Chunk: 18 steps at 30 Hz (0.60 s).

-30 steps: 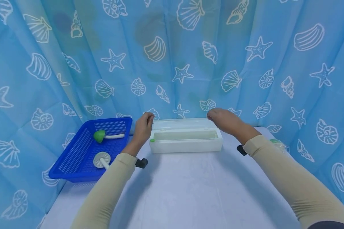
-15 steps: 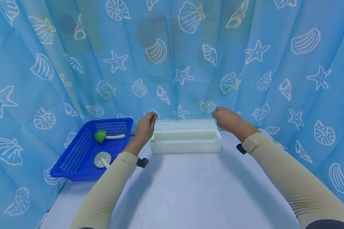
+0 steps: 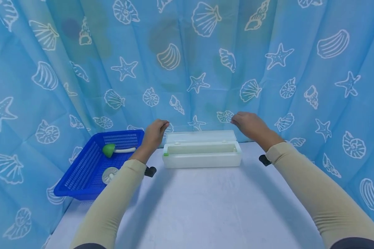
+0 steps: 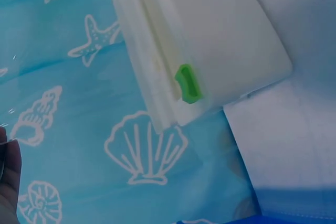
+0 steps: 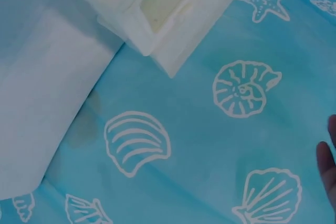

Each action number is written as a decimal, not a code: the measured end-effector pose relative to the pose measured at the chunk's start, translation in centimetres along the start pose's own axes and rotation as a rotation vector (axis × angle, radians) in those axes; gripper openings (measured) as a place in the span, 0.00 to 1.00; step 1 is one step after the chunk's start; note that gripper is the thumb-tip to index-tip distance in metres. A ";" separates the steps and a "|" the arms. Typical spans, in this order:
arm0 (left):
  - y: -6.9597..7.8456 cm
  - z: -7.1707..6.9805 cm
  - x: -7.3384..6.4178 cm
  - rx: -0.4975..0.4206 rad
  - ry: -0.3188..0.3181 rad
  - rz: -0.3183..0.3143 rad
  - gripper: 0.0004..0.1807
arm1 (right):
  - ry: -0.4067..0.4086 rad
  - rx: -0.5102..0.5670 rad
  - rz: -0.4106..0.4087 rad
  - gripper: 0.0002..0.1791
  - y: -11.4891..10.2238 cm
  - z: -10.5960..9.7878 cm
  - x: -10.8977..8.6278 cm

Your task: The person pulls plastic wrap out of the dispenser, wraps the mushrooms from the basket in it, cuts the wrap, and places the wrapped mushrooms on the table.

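Note:
A long white cling film dispenser (image 3: 202, 159) stands at the back of the table with its lid (image 3: 201, 136) tipped back. A green slide cutter (image 4: 189, 84) sits at its left end. My left hand (image 3: 156, 133) is raised above the left end, thumb and fingertips pinched together. Above the right end, my right hand (image 3: 250, 126) pinches likewise. Between them a faint clear sheet of cling film (image 3: 202, 126) barely shows against the curtain, with small glints beside the left fingertips (image 4: 11, 163). Fingertips (image 5: 325, 157) of the right hand show at the right wrist view's edge.
At the left, a blue plastic basket (image 3: 78, 173) holds a green-headed tool with a white handle (image 3: 109, 150) and a round white-headed tool (image 3: 109, 175). A white cloth covers the table (image 3: 199, 207). A blue shell-patterned curtain (image 3: 187, 58) hangs close behind the dispenser.
Both hands have risen a little from beside the lid, and the right one has shifted slightly right. More of the tipped-back lid shows between them. The dispenser stays in place.

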<state>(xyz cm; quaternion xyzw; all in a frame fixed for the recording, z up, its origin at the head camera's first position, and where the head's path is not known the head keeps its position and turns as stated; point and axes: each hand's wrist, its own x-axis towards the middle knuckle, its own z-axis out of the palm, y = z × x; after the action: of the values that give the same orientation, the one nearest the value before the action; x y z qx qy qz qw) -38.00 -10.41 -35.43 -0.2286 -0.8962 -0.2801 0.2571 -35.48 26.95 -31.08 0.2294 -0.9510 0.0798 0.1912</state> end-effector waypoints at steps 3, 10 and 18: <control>-0.1 -0.5 0.1 0.001 0.009 0.027 0.18 | 0.077 -0.001 -0.062 0.09 0.0 0.0 -0.2; 0.2 -1.4 0.6 0.020 0.041 0.090 0.17 | 0.172 -0.013 -0.124 0.08 0.2 -0.7 0.2; 0.9 -2.4 1.6 0.030 0.088 0.176 0.15 | 0.228 -0.032 -0.159 0.07 0.5 -2.1 0.5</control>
<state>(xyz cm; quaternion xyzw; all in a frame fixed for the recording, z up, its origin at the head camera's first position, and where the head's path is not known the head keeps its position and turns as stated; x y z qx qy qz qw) -37.90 -10.86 -32.43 -0.2901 -0.8646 -0.2529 0.3232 -35.45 27.71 -28.99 0.2904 -0.9032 0.0745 0.3072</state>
